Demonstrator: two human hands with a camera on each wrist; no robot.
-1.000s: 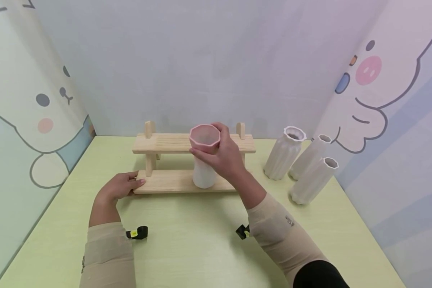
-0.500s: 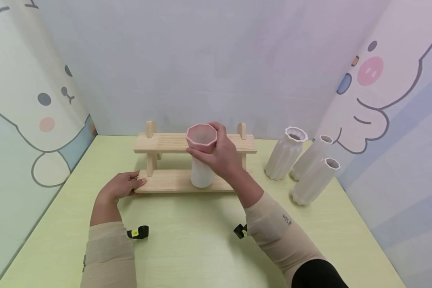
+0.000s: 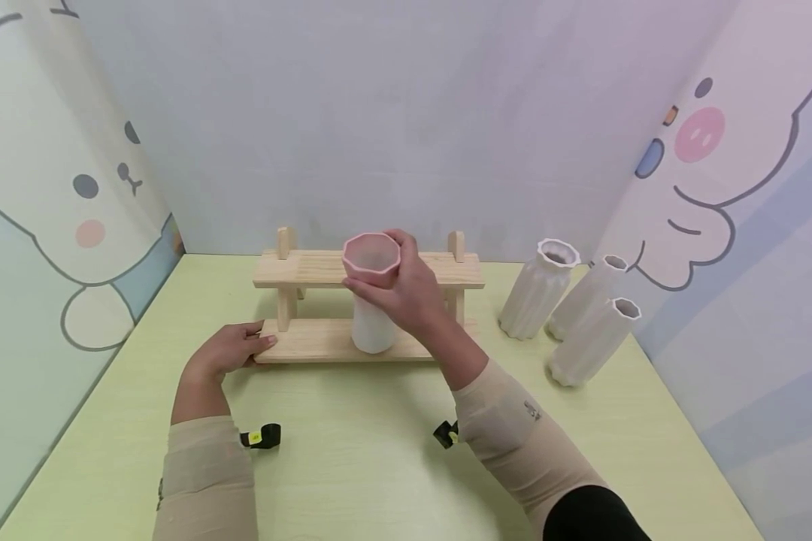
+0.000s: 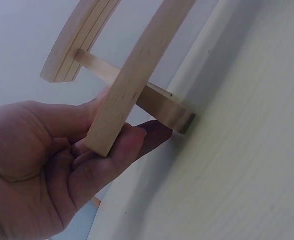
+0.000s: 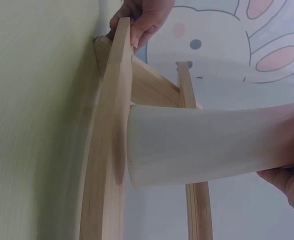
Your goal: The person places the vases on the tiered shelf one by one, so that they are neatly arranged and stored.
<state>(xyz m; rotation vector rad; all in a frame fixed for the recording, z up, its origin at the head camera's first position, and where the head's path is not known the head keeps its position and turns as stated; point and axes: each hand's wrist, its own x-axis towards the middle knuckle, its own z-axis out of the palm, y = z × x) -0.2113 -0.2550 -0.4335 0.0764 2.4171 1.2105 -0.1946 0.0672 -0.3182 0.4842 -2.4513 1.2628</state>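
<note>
The right hand (image 3: 409,289) grips a pink-and-white vase (image 3: 372,327) high up, coming at it from the right side: the thumb lies across the near face just under the rim, and the fingers go round the far side, some of them reaching up to the rim. The grip is about as wide as the vase's neck, and the pink upper part sits inside it, with the mouth above the hand and most of the white body below, outside the hold. The vase is nearly upright, its base meeting the lower board (image 3: 311,340) of a wooden rack (image 3: 321,268) around the middle of the board's length, in front of the upper board. The right wrist view shows the base against the wood

The left hand (image 3: 228,347) pinches the left end of that lower board, narrowly, thumb on top and fingers underneath; the vase is well apart from this hold

To the right of the rack, three white fluted vases (image 3: 540,289) stand close together on the pale green table (image 3: 352,466). Beige sleeves (image 3: 206,481) cover both forearms, and a black device (image 3: 267,436) with a yellow label shows beside the left one. Cartoon animals decorate the curtain (image 3: 406,128) behind
</note>
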